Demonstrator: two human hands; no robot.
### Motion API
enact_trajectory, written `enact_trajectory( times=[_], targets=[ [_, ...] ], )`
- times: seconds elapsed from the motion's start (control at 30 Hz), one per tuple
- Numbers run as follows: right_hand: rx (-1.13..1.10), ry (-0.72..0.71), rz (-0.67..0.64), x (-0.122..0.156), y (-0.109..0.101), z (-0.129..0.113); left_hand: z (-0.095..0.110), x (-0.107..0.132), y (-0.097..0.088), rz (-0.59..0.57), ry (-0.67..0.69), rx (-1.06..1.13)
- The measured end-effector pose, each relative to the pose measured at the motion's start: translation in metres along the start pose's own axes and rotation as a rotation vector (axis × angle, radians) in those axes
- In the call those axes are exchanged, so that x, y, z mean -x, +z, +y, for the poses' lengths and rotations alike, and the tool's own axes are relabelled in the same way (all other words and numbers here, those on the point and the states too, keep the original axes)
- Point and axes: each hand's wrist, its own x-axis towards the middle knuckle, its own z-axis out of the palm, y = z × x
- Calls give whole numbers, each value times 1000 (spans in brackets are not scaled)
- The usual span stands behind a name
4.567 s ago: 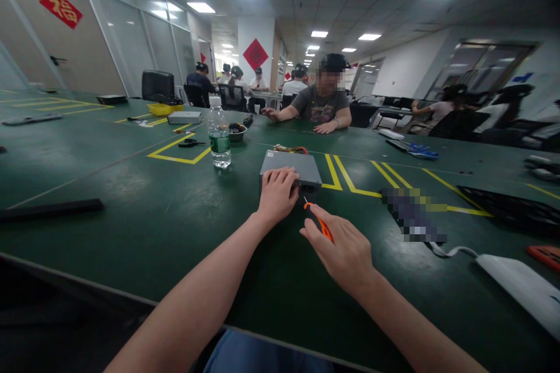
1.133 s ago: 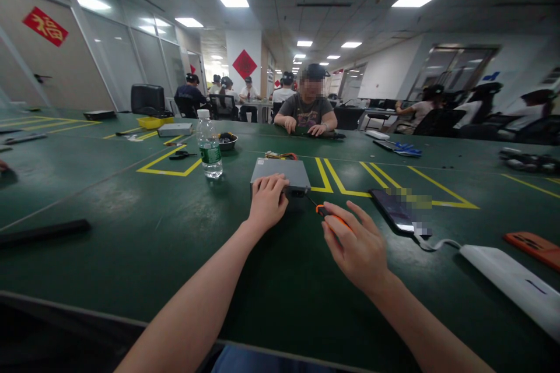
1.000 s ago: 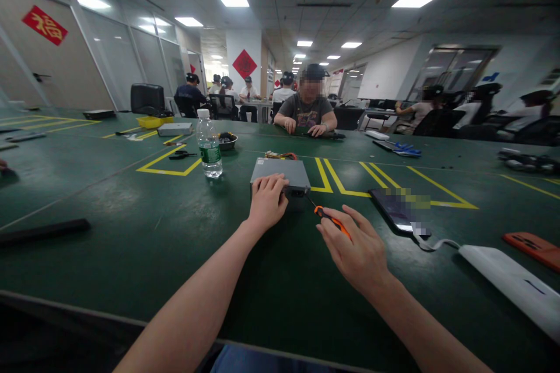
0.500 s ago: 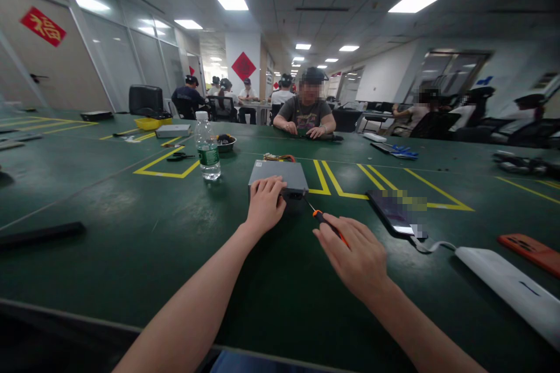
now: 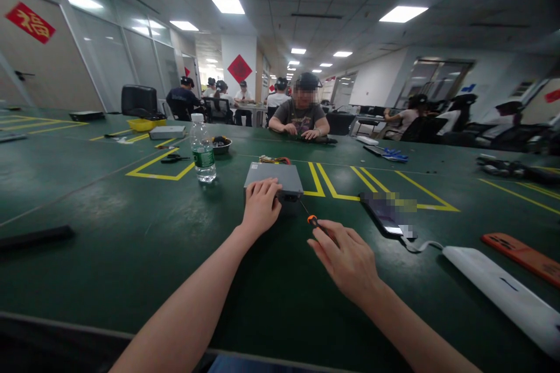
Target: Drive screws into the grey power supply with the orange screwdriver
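Observation:
A grey metal computer power supply (image 5: 286, 173) stands on the green table, with its socket side towards me and a bundle of coloured wires (image 5: 275, 159) at its back. Gripping its left front part is my left hand (image 5: 261, 203), fingers over the top and thumb at the front face. My right hand (image 5: 345, 253) is closed around a screwdriver (image 5: 312, 220) with an orange and black handle. The thin shaft points up and left to the right front edge of the power supply. Whether the tip sits in a screw is too small to tell.
A water bottle (image 5: 203, 151) stands left of the power supply, with a metal bowl (image 5: 222, 145) behind it. A phone (image 5: 382, 215) is cabled to a white power bank (image 5: 499, 294) on the right, near an orange phone case (image 5: 522, 256). A person (image 5: 301, 111) sits opposite.
The screwdriver's handle has dropped slightly, and its shaft stands a little steeper against the power supply's right corner. My left hand keeps its hold. The whole view has shifted slightly.

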Motion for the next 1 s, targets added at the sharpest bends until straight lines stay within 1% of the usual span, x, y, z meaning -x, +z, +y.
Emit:
enact_trajectory(
  times=[0.07,0.17,0.27,0.37,0.43,0.6,0.67,0.8,0.87,1.0],
  targets=[
    [-48,37,-54,1,0,-5,0,0,0,4,6,2],
    [-122,0,-83,6,4,-9,0,0,0,11,14,4],
    [-141,-33,-36,9,7,-6,0,0,0,12,17,1],
    [-130,-1,6,7,8,0,0,0,1,9,18,-3],
    [-128,16,3,4,6,1,0,0,1,5,13,-5],
    [-158,25,-87,2,1,-6,0,-1,1,-11,4,-2],
    [-137,21,-93,2,0,-8,0,-1,0,-15,4,-2],
    [-13,12,-26,3,0,-5,1,-1,-1,-23,-7,4],
    [46,44,-10,4,-1,-2,1,-1,-1,-27,-10,3],
    [72,127,-44,7,-3,-1,1,-1,0,-25,-6,-5]
  ],
)
